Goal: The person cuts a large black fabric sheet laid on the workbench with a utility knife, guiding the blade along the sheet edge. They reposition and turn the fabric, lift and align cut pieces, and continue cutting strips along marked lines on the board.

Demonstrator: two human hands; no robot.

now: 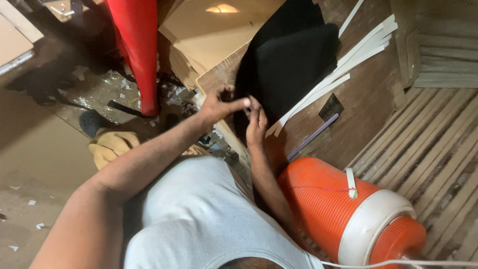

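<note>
Lying nearest, an orange water cooler (343, 206) rests on its side by the right hand (256, 127), which pinches the black sheet's (291, 69) edge while the left hand (219, 107) presses fingers closed against it, white strips (343, 60) beyond.

I'm seeing dim, warm light, a lamp's glare spot (222, 8) shining at twelve o'clock; shadows are pooling toward nine, and edges are bending while near parts are blurring.
</note>
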